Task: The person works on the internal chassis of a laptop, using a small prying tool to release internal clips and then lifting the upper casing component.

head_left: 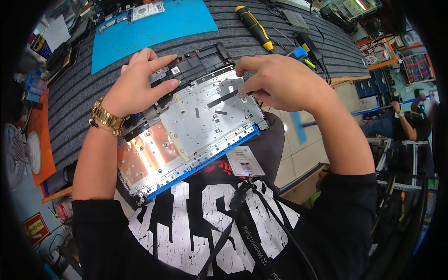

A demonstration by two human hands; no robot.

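An opened laptop chassis (186, 126) lies tilted between my forearms, reaching down over my lap. It has a silver plate, a copper area (142, 156) at the left and a blue strip (210, 154) along the near edge. My left hand (140, 86) is curled over the black parts (200, 63) at its back left, thumb resting on them. My right hand (280, 81) grips the back right of the chassis with bent fingers, near a black strip (221, 99); whether a small part is between those fingertips is hidden.
The ridged grey bench mat (224, 28) bears a blue mat (172, 23), a yellow-black screwdriver (254, 28) and a black adapter (308, 51). A white fan (14, 156) is at left. At right, a co-worker (406, 121) holds a blue pole (364, 112) over the tiled floor.
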